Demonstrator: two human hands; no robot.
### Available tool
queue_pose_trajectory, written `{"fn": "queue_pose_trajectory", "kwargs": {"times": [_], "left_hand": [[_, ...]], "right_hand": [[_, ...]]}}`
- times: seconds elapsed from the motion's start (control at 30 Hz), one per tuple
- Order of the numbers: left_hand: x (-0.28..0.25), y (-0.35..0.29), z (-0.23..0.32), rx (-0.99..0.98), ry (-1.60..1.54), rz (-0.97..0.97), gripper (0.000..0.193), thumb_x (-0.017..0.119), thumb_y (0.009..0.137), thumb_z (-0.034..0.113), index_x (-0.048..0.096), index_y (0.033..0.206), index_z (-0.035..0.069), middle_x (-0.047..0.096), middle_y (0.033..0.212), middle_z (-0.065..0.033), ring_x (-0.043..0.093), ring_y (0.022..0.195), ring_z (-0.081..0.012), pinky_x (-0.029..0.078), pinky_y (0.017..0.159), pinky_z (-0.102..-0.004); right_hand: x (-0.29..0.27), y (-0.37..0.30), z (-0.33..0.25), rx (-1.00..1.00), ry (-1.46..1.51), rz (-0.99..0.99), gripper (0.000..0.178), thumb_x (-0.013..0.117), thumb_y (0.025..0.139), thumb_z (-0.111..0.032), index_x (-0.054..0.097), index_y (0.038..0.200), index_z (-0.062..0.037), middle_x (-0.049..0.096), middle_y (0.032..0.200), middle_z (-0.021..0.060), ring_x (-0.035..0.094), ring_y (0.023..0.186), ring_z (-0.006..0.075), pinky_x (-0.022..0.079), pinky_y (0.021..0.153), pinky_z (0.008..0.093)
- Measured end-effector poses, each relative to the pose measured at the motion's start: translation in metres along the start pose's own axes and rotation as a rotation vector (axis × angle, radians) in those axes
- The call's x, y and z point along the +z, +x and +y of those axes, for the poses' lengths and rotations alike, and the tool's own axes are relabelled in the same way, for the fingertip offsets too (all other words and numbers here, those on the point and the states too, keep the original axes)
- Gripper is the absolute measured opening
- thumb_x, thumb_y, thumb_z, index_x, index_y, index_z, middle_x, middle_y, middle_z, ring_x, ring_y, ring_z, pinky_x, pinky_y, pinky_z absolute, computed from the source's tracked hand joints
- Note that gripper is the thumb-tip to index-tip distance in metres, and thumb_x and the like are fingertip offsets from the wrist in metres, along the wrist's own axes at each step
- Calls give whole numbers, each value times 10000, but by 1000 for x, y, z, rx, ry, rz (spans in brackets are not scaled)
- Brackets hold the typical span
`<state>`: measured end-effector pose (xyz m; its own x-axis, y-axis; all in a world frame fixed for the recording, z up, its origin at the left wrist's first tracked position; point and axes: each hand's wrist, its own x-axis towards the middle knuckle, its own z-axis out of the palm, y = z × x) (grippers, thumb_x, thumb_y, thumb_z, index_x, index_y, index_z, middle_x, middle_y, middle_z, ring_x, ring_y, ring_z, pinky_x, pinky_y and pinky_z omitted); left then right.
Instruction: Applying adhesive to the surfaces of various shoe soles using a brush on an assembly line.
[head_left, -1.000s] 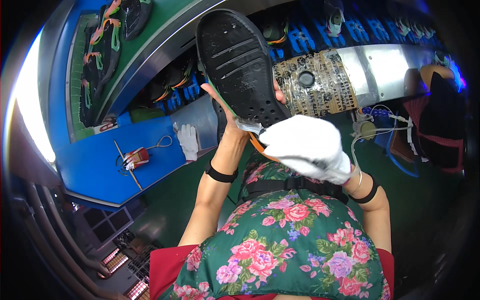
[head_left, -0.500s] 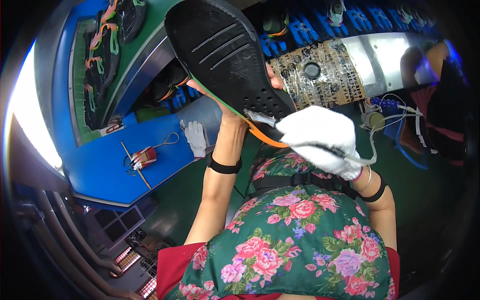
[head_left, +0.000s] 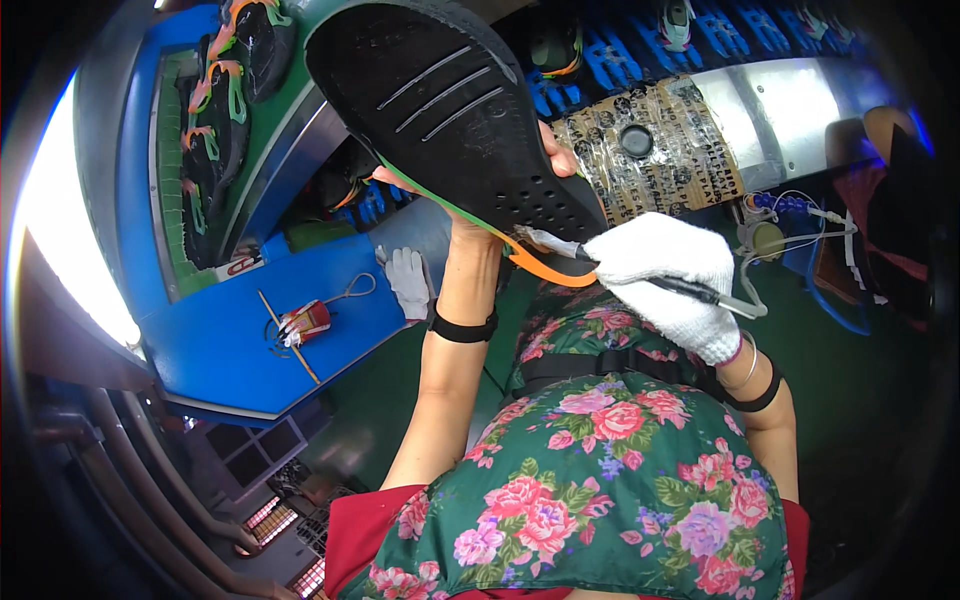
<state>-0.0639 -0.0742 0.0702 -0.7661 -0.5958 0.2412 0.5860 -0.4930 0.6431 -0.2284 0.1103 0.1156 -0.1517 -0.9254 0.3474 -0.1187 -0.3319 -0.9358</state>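
Note:
My left hand (head_left: pixel 468 220), bare, grips a shoe (head_left: pixel 425 120) from beneath, its black underside facing up. Fingers curl over its right edge and the thumb lies along the left edge. Three pale lines cross the wide end of the underside, and several small holes dot the narrower part. Green trim and an orange strap (head_left: pixel 550 270) show along the lower left edge. In a white knit glove, my right hand (head_left: pixel 665 275) is closed round a slim brush (head_left: pixel 552 242) with a pale hose behind it. The brush tip touches or nearly touches the shoe's edge beside the strap.
A blue table (head_left: pixel 220 355) at left bears a red tub (head_left: pixel 305 322) with a stick across it and a white glove (head_left: pixel 408 283). Shoes (head_left: pixel 215 130) line a green conveyor behind. Taped cardboard (head_left: pixel 650 150) covers part of a metal ledge, with blue racks (head_left: pixel 610 65) beyond.
The view has shifted slightly, moving the background right. The shoe's wide end has swung a little left. The brush tip sits slightly further along the edge toward the narrow end.

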Motion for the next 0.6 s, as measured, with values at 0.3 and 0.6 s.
{"fn": "queue_pose_trajectory", "kwargs": {"times": [0.3,0.6], "left_hand": [[1,7,0,-1,38,55,401,669,954,335,642,1061,-50,690,854,-179,695,840,-258,527,847,-391],[18,17,0,-3,-106,27,513,659,947,438,619,1074,-58,672,936,-169,676,882,-277,537,861,-395]], "right_hand": [[-2,0,-2,-8,-45,-11,133,801,741,18,771,859,-35,768,938,154,748,864,284,583,782,361],[5,-4,-11,-107,-156,-40,173,820,735,-14,775,893,-67,772,953,115,747,878,279,583,767,369]]}}
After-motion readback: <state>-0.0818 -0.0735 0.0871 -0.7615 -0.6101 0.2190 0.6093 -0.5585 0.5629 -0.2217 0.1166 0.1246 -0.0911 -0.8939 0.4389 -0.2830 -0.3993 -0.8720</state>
